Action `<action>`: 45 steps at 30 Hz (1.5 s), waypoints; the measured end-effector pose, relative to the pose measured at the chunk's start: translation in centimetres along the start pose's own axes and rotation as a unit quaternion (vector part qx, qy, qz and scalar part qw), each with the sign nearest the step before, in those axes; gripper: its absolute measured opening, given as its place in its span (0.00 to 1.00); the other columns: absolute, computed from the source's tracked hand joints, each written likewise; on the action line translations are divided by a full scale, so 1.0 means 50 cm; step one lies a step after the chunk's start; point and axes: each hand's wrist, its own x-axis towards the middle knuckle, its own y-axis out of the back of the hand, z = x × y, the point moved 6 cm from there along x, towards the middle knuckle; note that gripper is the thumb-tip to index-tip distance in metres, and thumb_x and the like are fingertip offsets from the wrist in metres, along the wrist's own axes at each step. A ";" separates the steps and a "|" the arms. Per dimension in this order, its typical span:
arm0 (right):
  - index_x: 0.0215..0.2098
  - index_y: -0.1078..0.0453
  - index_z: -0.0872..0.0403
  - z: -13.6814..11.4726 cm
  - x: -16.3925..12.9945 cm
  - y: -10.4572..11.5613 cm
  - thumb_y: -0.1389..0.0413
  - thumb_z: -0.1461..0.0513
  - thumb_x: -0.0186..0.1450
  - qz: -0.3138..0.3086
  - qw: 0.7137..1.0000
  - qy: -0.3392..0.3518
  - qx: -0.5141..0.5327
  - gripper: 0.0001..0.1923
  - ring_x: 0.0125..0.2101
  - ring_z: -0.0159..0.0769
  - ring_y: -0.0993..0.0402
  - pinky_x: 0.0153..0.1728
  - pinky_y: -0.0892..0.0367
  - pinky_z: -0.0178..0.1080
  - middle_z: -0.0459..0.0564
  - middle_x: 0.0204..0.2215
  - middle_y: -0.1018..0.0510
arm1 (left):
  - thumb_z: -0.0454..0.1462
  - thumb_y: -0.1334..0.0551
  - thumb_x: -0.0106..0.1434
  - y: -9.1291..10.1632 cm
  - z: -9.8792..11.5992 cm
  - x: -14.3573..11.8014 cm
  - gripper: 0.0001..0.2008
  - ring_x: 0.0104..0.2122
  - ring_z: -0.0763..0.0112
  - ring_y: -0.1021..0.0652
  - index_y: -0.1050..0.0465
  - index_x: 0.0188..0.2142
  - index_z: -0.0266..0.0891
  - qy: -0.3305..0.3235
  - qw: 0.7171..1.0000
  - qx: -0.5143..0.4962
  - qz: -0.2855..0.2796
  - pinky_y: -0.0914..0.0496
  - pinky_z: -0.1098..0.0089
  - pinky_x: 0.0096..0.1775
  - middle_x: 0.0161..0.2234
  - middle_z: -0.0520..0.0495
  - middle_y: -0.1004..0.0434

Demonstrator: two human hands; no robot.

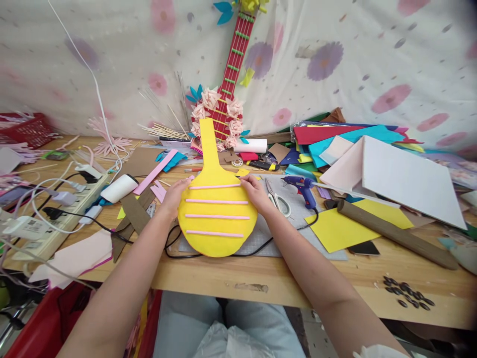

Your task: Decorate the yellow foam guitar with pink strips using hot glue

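A yellow guitar-shaped craft piece (218, 243) with a round body and a straight neck is held up over the front of the table. Several thin pink strips (217, 217) run across its body, roughly level. My left hand (176, 195) grips its left edge, the thumb and fingers partly hidden. On the opposite edge, my right hand (255, 193) is closed around the rim near the top strip. Behind it, a grey cutting mat (298, 238) lies under scissors (278, 199) and a blue glue gun (302, 189).
A red decorated toy guitar (233, 74) with paper roses leans on the back curtain. Coloured sheets (335, 134) and a white board (410, 179) pile up at right. A power strip (67, 214) with cables fills the left. Small black discs (408, 292) lie at the front right edge.
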 end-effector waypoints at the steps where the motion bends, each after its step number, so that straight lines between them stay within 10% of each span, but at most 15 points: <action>1: 0.30 0.37 0.52 -0.004 0.000 0.003 0.53 0.57 0.58 0.004 1.000 -0.003 -0.003 0.08 0.36 0.35 0.33 0.38 0.38 0.37 0.47 0.33 0.28 | 0.45 0.34 0.45 0.000 -0.001 0.001 0.16 0.30 0.65 0.23 0.27 0.31 0.37 0.004 1.000 -0.017 -0.004 0.29 0.66 0.33 0.28 0.48 0.22; 21: 0.28 0.34 0.50 -0.007 -0.013 0.015 0.42 0.53 0.53 -0.032 0.985 -0.054 0.162 0.10 0.32 0.33 0.32 0.34 0.37 0.36 0.43 0.30 0.28 | 0.38 0.39 0.51 0.006 -0.009 0.013 0.11 0.37 0.65 0.23 0.25 0.33 0.35 0.012 0.996 -0.088 0.009 0.30 0.67 0.40 0.32 0.47 0.21; 34: 0.21 0.43 0.51 0.037 0.015 0.031 0.55 0.56 0.61 0.115 0.981 -0.129 0.093 0.12 0.19 0.31 0.38 0.22 0.42 0.36 0.44 0.18 0.33 | 0.38 0.28 0.37 -0.008 -0.014 -0.004 0.20 0.32 0.69 0.24 0.25 0.32 0.37 0.005 0.999 -0.042 -0.022 0.30 0.68 0.37 0.32 0.48 0.22; 45: 0.26 0.37 0.52 0.017 -0.007 0.032 0.51 0.51 0.58 0.036 0.989 -0.108 0.090 0.14 0.23 0.29 0.35 0.26 0.41 0.35 0.44 0.25 0.30 | 0.40 0.29 0.37 -0.012 -0.016 -0.007 0.18 0.29 0.69 0.25 0.25 0.30 0.37 0.017 0.999 -0.038 -0.012 0.31 0.69 0.34 0.29 0.49 0.23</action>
